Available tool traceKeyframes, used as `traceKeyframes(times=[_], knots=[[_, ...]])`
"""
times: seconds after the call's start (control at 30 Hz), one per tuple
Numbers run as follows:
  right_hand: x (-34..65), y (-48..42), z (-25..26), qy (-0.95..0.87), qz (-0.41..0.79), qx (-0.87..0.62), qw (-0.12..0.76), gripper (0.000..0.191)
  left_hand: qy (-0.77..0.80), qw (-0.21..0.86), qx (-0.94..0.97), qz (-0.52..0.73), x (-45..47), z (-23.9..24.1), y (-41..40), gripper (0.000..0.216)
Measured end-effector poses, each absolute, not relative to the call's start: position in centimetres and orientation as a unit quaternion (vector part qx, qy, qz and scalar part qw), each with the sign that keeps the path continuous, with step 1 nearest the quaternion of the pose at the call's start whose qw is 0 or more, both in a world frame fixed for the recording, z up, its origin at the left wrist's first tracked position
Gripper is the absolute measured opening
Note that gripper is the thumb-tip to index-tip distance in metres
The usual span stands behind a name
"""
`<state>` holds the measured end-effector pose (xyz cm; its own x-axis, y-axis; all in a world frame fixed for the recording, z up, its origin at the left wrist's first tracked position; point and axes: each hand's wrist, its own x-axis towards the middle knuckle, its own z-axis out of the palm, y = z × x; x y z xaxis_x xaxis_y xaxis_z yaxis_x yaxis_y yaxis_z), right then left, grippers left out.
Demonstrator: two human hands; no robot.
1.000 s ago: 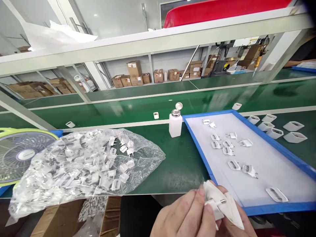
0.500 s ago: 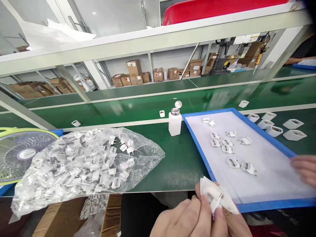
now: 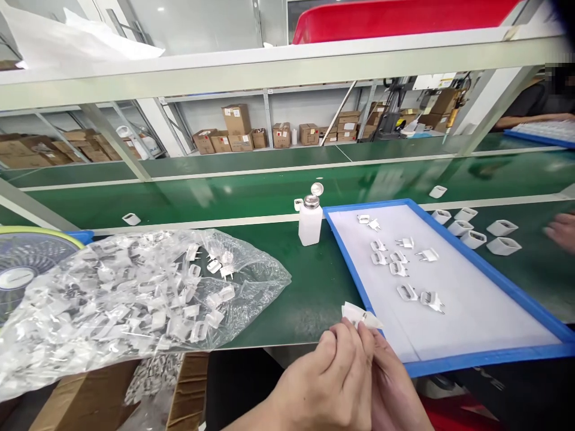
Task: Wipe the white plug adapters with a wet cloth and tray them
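**Wipe held in both hands at the bench edge**

A small white cloth (image 3: 359,315) is pinched between both hands right at the near edge of the green bench (image 3: 314,293). The left hand (image 3: 327,377) is closed over it from the front, fingers curled; the right hand (image 3: 390,389) is tucked in behind and touching the left, its grip mostly hidden. Whether a plug part is wrapped inside the cloth cannot be told.

Just beside the cloth, to the right, the blue-rimmed tray (image 3: 476,358) is laid out, with a scatter of white plug pieces (image 3: 406,292) resting on its white liner. At the tray's far left corner a white dispenser bottle (image 3: 309,222) is stood upright, its cap flipped open. To the left, much of the bench is taken up by a clear plastic bag of plug parts (image 3: 135,299), its mouth spread open toward the middle. A fan (image 3: 27,263) is seen at the far left edge.

Beyond the tray's right rim, white adapter housings (image 3: 487,230) are grouped on the belt, and another person's hand (image 3: 560,230) is seen near them, blurred.
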<state>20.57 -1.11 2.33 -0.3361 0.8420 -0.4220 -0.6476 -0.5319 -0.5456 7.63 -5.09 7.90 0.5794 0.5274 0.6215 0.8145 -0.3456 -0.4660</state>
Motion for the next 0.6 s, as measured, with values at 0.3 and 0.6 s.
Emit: traceKeyframes(times=[0.3, 0.6], knots=[[21.2, -1.5, 1.9, -0.139, 0.812, -0.365, 0.434, 0.035, -0.434, 0.411, -0.775, -0.204, 7.5, 8.0, -5.1, 0.033], [20.2, -0.9, 4.3, -0.127, 0.811, -0.349, 0.451, 0.034, -0.402, 0.470, -0.766, -0.175, 6.6, 8.8, -4.3, 0.034]])
